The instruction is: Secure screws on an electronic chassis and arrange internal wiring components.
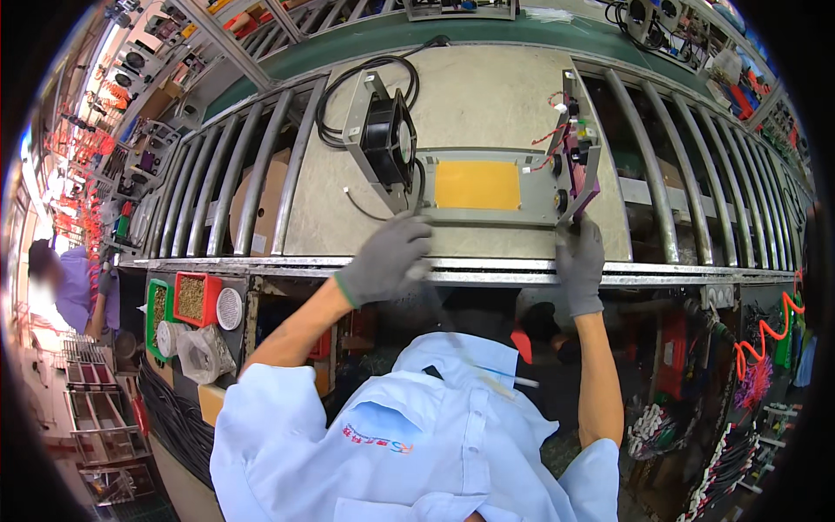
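A grey metal chassis [487, 214] lies on the board in front of me, with upright end panels and a yellow sheet [477, 184] in its middle. A black fan [389, 139] is mounted at its left end. At the right end stands a panel [581, 170] with switches and red wires. My right hand [580, 264], in a grey glove, grips the near lower corner of that panel. My left hand [389, 259], also gloved, is at the chassis's near left corner below the fan. Its fingers are curled together; what they hold is hidden, and a blur lies beside them.
A coiled black cable [329, 109] rests behind the fan. Metal rollers [237, 183] flank the board [315, 196] on both sides. Red and green bins [198, 297] of small parts stand at the left. Another person [80, 283] is at far left. An orange coiled hose [765, 335] hangs right.
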